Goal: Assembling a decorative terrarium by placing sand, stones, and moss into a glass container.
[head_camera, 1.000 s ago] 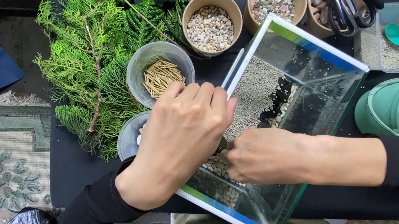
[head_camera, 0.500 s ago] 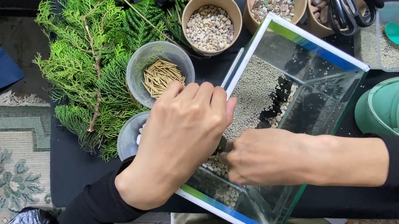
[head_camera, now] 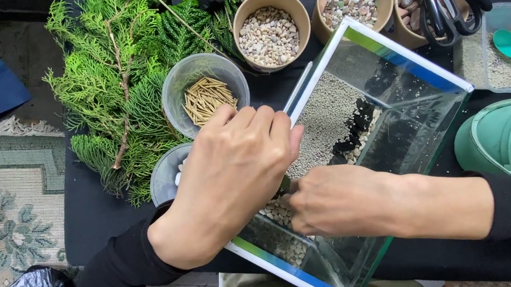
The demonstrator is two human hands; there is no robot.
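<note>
Almost nothing has moved over the last second; both hands sit where they sat, working low inside the clear rectangular glass tank with white-edged rim [head_camera: 390,58], so the work remains at the same spot in the near end of the tank. The left hand [head_camera: 234,180] arches over the near rim, fingers curled downward and close together; whatever its fingertips touch is hidden beneath it, so I cannot tell whether it grips anything. The right hand [head_camera: 337,202] reaches in from the right, loosely closed, its fingertips meeting the left hand's at a small dark green scrap that barely shows between them; what that scrap is I cannot tell. Beneath them lies a bed of pale beige pebbles [head_camera: 279,217]; further in, fine grey gravel [head_camera: 332,119] with a streak of black stones [head_camera: 359,122]. Just beside the left hand stands a clear plastic cup of tan sticks [head_camera: 206,97]; behind it, green cypress-like sprigs [head_camera: 121,89]; a brown paper cup of pebbles [head_camera: 270,35] sits near the tank's far corner.
</note>
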